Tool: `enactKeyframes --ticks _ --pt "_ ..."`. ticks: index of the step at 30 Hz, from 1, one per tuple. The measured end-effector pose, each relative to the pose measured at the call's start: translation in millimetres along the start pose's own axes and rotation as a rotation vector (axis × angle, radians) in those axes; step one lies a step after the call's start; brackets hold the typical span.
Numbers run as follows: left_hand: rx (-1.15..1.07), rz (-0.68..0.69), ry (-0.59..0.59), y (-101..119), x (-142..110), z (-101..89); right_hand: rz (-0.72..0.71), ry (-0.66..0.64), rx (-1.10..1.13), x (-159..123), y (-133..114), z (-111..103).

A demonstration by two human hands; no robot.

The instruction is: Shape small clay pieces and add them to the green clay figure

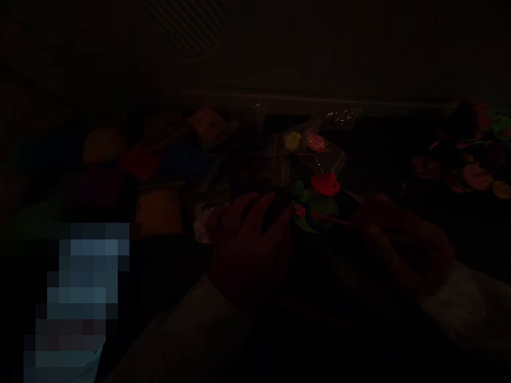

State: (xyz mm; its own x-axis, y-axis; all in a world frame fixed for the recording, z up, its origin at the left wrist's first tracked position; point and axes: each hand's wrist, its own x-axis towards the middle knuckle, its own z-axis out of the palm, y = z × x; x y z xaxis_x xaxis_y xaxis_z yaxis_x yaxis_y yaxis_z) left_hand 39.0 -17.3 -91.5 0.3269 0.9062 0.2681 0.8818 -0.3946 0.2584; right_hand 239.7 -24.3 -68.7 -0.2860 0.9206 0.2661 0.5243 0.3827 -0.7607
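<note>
The scene is very dark. A small green clay-like model (321,205) with a red piece (325,184) on top and a small pinkish-red flower shape (299,210) on its left side lies between my hands. My left hand (251,239) rests palm down just left of it, fingers spread, the index fingertip close to the model's edge. My right hand (403,239) is closed around a thin stick-like tool (337,219), whose end reaches the model. A pale pointed tip (353,196) also sticks out by the right fingers; what it belongs to is hidden.
Several bags of coloured material, among them an orange one (159,209) and a blue one (187,160), lie at left. Clear bags with yellow (293,141) and pink (316,141) lumps lie behind. Colourful pieces (477,175) sit at right. A bright pixelated patch (85,298) glows at lower left.
</note>
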Motion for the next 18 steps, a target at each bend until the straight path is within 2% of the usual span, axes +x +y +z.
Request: enactKeyframes --ticks 4,8,13,18 --pt "-0.005 -0.008 -0.014 0 -1 -0.1 -0.045 0.003 0.015 1 3 2" --pt "0.001 -0.002 0.002 -1 -2 1.4 -0.013 0.032 0.025 1 4 0" --pt "-0.002 -0.015 -0.007 0 -1 0.6 0.015 0.049 -0.002 -1 -2 -6" --pt "-0.02 0.013 -0.019 -1 -2 0.5 -0.016 0.036 -0.082 -3 -8 -11"
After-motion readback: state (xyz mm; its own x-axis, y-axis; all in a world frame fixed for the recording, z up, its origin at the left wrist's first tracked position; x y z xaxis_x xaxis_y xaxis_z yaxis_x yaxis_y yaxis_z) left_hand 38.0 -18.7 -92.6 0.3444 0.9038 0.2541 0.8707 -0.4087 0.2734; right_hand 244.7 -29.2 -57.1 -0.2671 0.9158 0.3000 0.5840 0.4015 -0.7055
